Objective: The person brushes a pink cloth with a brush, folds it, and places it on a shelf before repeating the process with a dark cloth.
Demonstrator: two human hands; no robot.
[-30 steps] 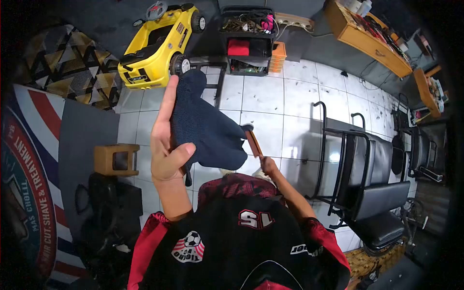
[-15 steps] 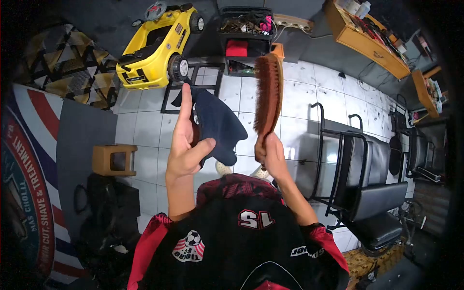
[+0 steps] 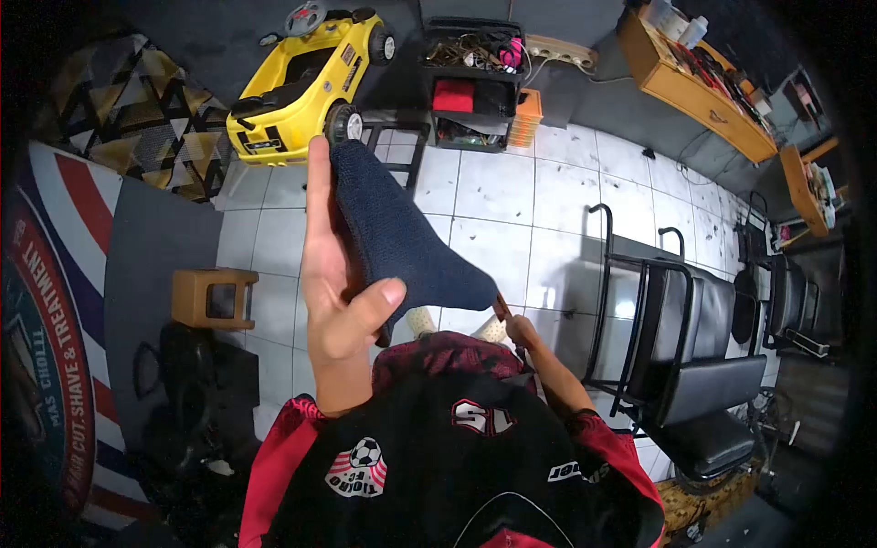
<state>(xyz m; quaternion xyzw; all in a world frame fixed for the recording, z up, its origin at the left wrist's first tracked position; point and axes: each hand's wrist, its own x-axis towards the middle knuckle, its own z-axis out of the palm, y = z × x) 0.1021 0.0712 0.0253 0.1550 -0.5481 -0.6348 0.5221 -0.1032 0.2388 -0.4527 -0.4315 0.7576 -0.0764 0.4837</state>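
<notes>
My left hand (image 3: 333,301) holds up a dark navy fabric piece (image 3: 402,237) with a woven-looking surface. Its thumb presses on the near side while the index finger points straight up along the left edge; the other fingers are hidden behind the fabric. Lower and to the right, my right hand (image 3: 523,332) is closed around the wooden handle of a brush (image 3: 501,309). Only a short length of that handle shows, and the bristled head is hidden behind the fabric's lower right corner.
A yellow toy car (image 3: 306,87) stands ahead, beside a black shelf rack (image 3: 470,96). Black padded chairs (image 3: 703,374) are on the right, and a brown stool (image 3: 214,299) on the left. Wooden drawers (image 3: 708,105) hang on the far right wall. Hair clippings dot the tiled floor (image 3: 493,196).
The brush has dropped from upright at the right to low behind the fabric. My left hand has risen slightly, and the fabric now looks larger and more spread out.
</notes>
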